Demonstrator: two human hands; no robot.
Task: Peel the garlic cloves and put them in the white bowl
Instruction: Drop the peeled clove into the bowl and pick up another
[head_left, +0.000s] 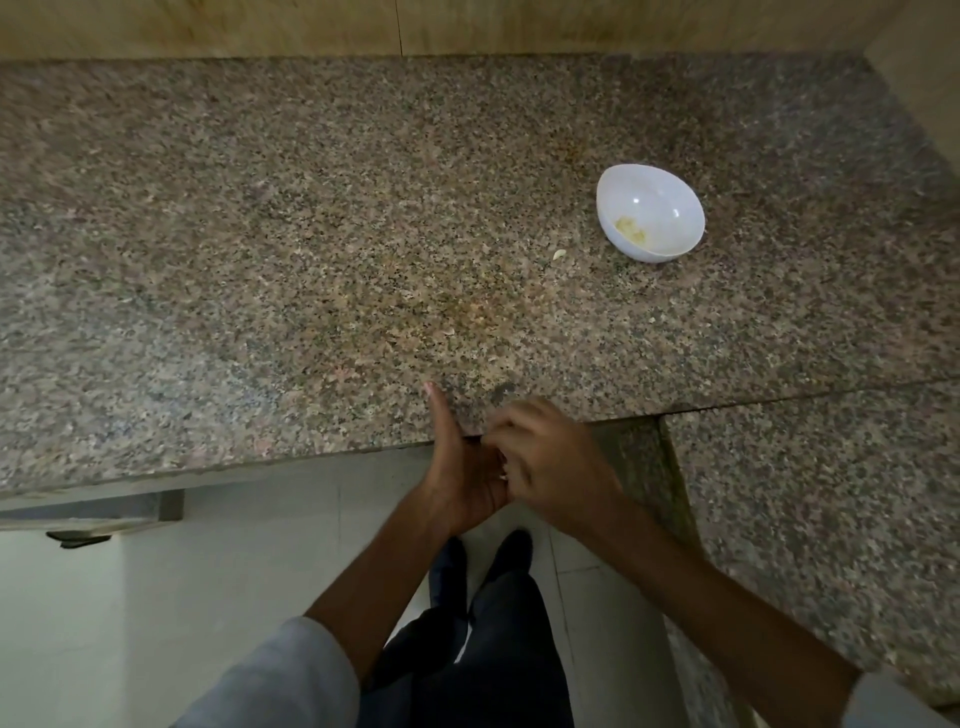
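The white bowl (670, 197) stands on the granite counter at the right and holds a few pale peeled garlic cloves (630, 229). One small pale garlic piece (559, 254) lies on the counter just left of the bowl. Both hands meet at the counter's front edge. My left hand (457, 467) is turned palm toward the right with its thumb straight up; its fingers are hidden. My right hand (545, 457) lies over that palm with curled fingers, pinching a small pale garlic clove (503, 475), which is barely visible between the hands.
The speckled granite counter (363, 234) runs to a tan wall at the back and turns along the right side. Its front edge is just under my hands. Below are a pale floor, my dark trousers and shoes.
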